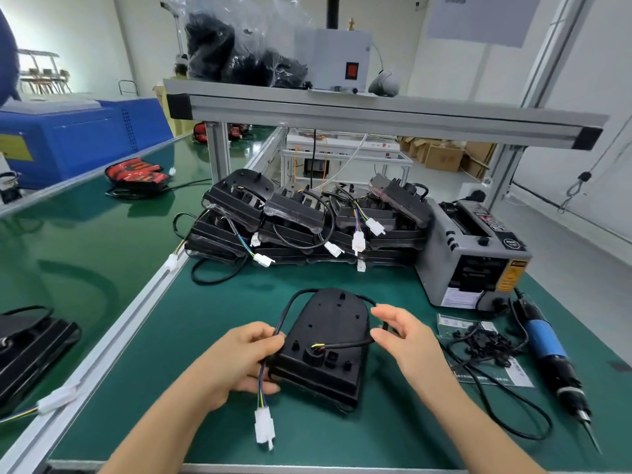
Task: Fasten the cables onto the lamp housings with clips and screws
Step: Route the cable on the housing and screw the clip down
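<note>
Two hands on one lamp housing (pixel 328 340), which lies flat on the green mat (pixel 376 285) right between our fingertips. Our left hand (pixel 239 357) has its fingers curled round the cable (pixel 345 345), holding it against the housing's left edge. The coloured wires run down out of that fist to a white connector (pixel 264 428) hanging just below it. Our right hand (pixel 400 340) pinches the same cable between thumb and forefinger at the housing's right edge, other fingers loosely bent. The cable loops from one set of fingers over the rounded far end to the other, then crosses into a hole near the middle. Just past our right fingers sits a little pile of black clips (pixel 485 345), with the blue electric screwdriver (pixel 543 340) beyond those. Further out from both hands is a stack of more housings (pixel 307 217) beside a grey tape dispenser (pixel 475 261).
</note>
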